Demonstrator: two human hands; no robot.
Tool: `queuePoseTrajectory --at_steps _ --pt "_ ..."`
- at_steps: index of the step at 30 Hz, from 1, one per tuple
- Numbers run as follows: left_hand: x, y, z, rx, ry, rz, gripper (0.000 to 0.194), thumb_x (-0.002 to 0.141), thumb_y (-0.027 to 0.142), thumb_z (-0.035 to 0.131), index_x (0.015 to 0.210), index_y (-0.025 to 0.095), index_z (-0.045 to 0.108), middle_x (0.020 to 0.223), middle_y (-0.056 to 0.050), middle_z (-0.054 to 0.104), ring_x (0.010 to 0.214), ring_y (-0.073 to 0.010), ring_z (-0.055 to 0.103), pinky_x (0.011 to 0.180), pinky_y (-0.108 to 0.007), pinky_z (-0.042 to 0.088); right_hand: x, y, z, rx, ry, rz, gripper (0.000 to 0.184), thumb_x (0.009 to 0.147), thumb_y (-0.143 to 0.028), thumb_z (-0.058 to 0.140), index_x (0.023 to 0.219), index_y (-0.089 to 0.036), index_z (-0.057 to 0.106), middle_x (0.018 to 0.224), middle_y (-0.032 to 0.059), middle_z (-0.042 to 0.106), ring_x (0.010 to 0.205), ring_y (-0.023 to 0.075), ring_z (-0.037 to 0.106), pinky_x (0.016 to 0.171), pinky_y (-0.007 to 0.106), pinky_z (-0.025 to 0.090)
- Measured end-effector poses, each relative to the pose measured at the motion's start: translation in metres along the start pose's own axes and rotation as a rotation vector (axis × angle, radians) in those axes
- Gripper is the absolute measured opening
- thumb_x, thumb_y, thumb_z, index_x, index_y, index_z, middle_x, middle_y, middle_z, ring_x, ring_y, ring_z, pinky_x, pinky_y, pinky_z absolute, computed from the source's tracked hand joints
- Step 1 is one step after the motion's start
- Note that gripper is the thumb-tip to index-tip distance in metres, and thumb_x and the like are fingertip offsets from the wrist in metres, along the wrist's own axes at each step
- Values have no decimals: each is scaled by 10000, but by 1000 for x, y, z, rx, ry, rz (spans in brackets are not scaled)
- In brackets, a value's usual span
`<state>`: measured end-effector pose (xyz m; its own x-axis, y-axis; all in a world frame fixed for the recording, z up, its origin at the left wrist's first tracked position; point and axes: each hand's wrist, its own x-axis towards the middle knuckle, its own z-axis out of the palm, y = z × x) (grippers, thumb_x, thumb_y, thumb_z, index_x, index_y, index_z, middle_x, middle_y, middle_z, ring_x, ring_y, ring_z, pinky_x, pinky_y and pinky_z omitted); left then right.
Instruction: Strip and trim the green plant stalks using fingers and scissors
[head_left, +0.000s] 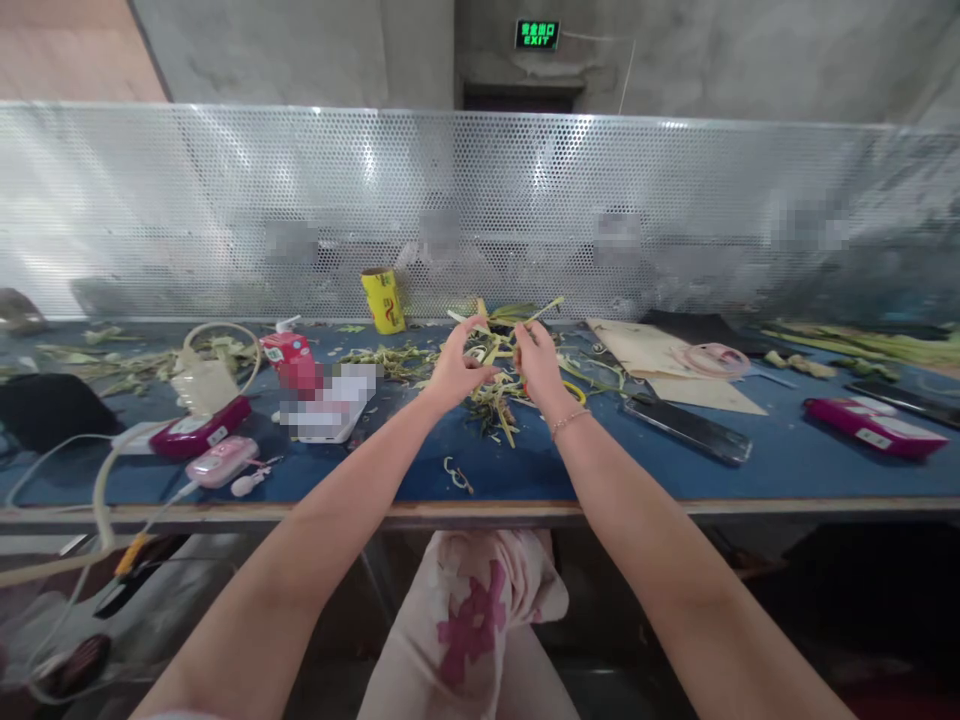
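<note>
Stems [495, 405], pale green and yellowish, lie in a loose tangle near the middle of the blue tabletop [420, 465], between the two hands and spilling below them toward the front edge. Blue surface shows from this pile down to that edge, with one small pale scrap [459, 477] on it. At the back edge stands a perforated metal screen [337, 190], bounding the reach forward. Sideways room is narrower: on the left a white box [345, 405] and a red container [289, 360] sit near the left forearm; on the right a dark phone [690, 430] lies close to the right forearm, with a cardboard sheet [637, 350] behind it. A yellow roll [385, 302] stands near the back edge, left of the hands.

The left hand [452, 372] curves at the tangle's left side, thumb and forefinger apart; I cannot tell whether its fingers grip any stem. The right hand [541, 362] has its fingertips closed narrowly on a thin stalk [553, 304], which slants up and right beyond them. A yellow loop [574, 392] shows just beside the right wrist.
</note>
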<state>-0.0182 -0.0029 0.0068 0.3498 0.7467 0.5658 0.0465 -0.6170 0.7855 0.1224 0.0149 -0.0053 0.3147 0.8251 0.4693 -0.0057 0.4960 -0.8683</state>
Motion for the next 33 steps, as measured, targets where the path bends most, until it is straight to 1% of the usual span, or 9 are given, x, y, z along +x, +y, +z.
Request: queuePoseTrajectory --at_steps 4,9,11,14,17,19,22,27,33 --pt "1 -4 -1 -17 11 13 746 590 134 672 1265 281 390 1365 -100 363 608 -52 563 553 -239 504 3 5 1 -66 -134 -10 319 779 -521 461 709 -211 491 432 -58 431 383 93 385 413 226 281" --pt "3 -5 -2 -124 79 22 563 617 138 658 1129 245 451 1288 -84 447 716 -95 609 615 -241 508 4 7 -1 -237 -69 -144 318 784 -452 473 600 -194 458 495 -29 491 481 112 477 514 248 364" --pt "5 -5 0 -239 190 2 463 656 145 633 1062 241 429 1187 -65 522 728 -97 618 642 -245 508 3 4 0 -273 -64 -144 310 795 -446 453 615 -193 463 517 -20 508 508 125 503 539 259 382" --pt "8 -6 2 -446 397 -86 314 724 194 591 966 228 395 924 -17 601 677 -97 623 655 -256 504 -2 -1 3 -309 -58 -151 295 808 -427 432 630 -193 459 544 -8 528 528 136 517 566 272 399" --pt "10 -9 4 -526 411 -234 188 760 280 574 823 182 427 704 -4 585 618 -95 603 640 -237 486 -6 -1 7 -317 -53 -189 250 816 -393 417 668 -196 460 595 0 550 556 138 524 596 278 412" --pt "10 -13 5 -491 371 -296 209 768 330 566 730 161 449 631 -3 556 562 -80 562 610 -226 466 -8 1 10 -338 -67 -229 209 817 -374 411 720 -199 472 646 4 563 590 144 535 619 281 417" --pt "10 -18 6 -311 372 -273 259 788 366 532 658 156 453 570 19 493 505 -69 497 570 -227 438 -11 4 13 -383 -91 -275 182 818 -368 409 772 -204 476 684 7 564 641 156 550 654 289 418" --pt "7 -17 3 -13 395 -196 241 805 384 500 701 179 427 593 35 473 511 -74 481 562 -224 409 -16 5 17 -407 -160 -291 169 823 -362 403 774 -211 460 682 1 547 641 155 540 650 283 403" --pt "4 -10 2 190 400 -235 184 841 284 410 681 196 395 514 35 453 469 -98 469 538 -232 375 -23 0 24 -499 -153 -318 141 822 -318 395 736 -212 431 627 -6 483 605 155 485 623 281 366"
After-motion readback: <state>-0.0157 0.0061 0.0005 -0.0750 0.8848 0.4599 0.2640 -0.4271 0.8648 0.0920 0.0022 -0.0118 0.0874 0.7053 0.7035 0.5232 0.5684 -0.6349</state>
